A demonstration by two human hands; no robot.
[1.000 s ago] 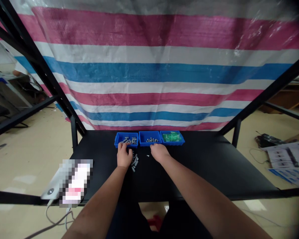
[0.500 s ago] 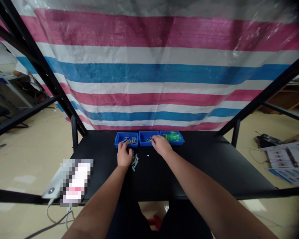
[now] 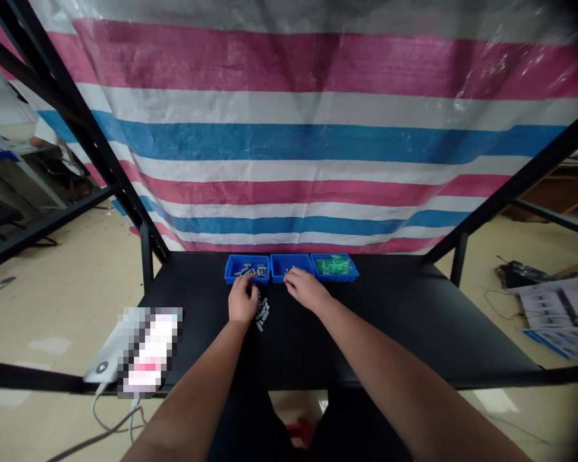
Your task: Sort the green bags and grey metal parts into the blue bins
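My left hand [image 3: 243,301] rests at the front rim of the left blue bin [image 3: 228,277], its thumb spread away from the fingers. That bin holds several small grey metal cylinders [image 3: 257,271]. Beside the thumb, a loose pile of similar grey pieces [image 3: 263,312] lies on the black table. My right hand [image 3: 309,290] is at the front edge of the middle blue bin [image 3: 280,260], fingers drawn together and pointing down; anything between the fingertips is hidden. A few small shiny screws [image 3: 287,271] show in that bin just past the fingers.
A right-hand blue bin [image 3: 352,276] holds green clear-plastic pieces [image 3: 334,264]. At the left of the black table [image 3: 414,327] lie a white device [image 3: 106,356] and a blurred-out phone [image 3: 151,353], with cables over the edge. A striped tarp [image 3: 289,141] hangs behind, between black frame posts.
My right hand has come out of the middle bin, down and slightly left to its front edge. The small screw seen on the table before no longer shows. My left hand has barely moved.
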